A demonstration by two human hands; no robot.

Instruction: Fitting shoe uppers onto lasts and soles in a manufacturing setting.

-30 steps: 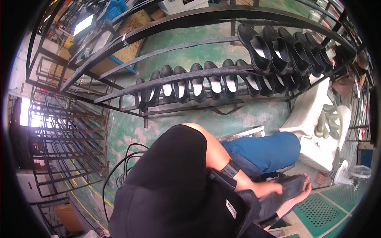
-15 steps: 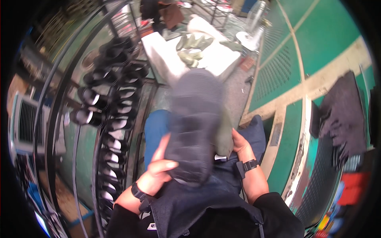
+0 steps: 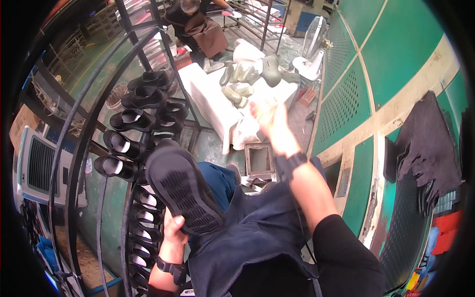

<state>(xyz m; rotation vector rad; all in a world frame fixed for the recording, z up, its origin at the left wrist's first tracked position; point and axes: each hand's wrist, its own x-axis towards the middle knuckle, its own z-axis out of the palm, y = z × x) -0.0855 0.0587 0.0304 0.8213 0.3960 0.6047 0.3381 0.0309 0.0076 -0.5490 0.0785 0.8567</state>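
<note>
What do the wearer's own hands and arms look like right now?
The left hand and right hand are ungloved. The left wristband and right wristband are black, each with a blocky dark piece. The right sleeve is plain black, ending around the elbow.

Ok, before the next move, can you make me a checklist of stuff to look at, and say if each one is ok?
1. Left hand has hold of the black shoe: ok, the thumb is against its edge.
2. Shoe's sole turned toward the camera: ok, its ridges show.
3. Right hand free: ok, it looks open with nothing in it.
4. Right hand clear of the white cover: cannot tell, glare hides any contact.
5. Green foot-shaped forms in a neat row: not ok, they lie jumbled.
6. Co-worker away from these hands: ok, beyond the white cover.
</note>
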